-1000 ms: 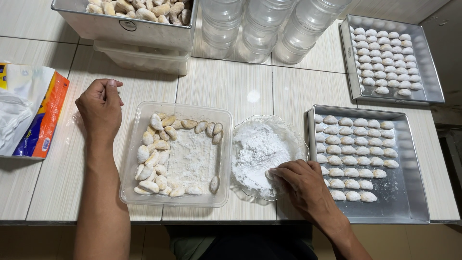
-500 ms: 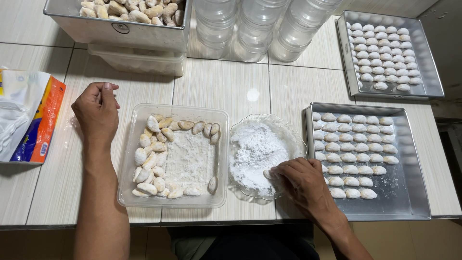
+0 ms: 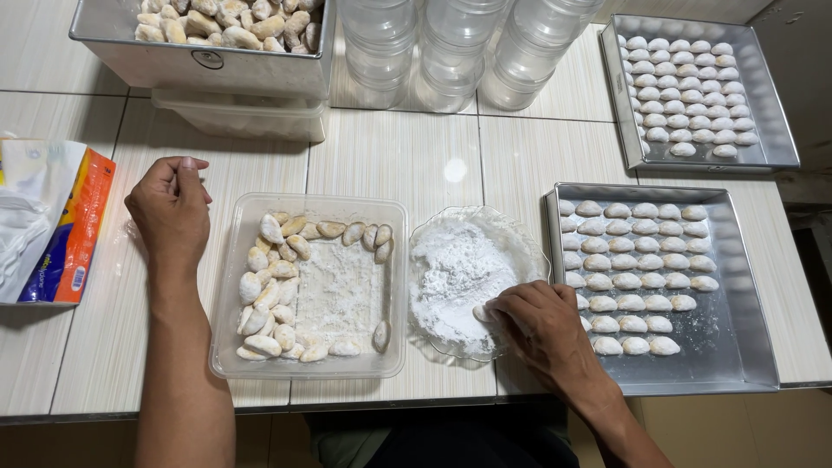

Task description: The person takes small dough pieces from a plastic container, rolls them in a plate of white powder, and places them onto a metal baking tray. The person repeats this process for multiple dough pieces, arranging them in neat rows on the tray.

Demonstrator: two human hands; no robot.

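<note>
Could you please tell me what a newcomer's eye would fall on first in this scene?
Probably the glass dish of white powder at the centre, where the right hand presses a cookie into it. Beside it, the metal tray of neat coated rows sits right, and the clear plastic container sits left, near the curled left hand.
</note>
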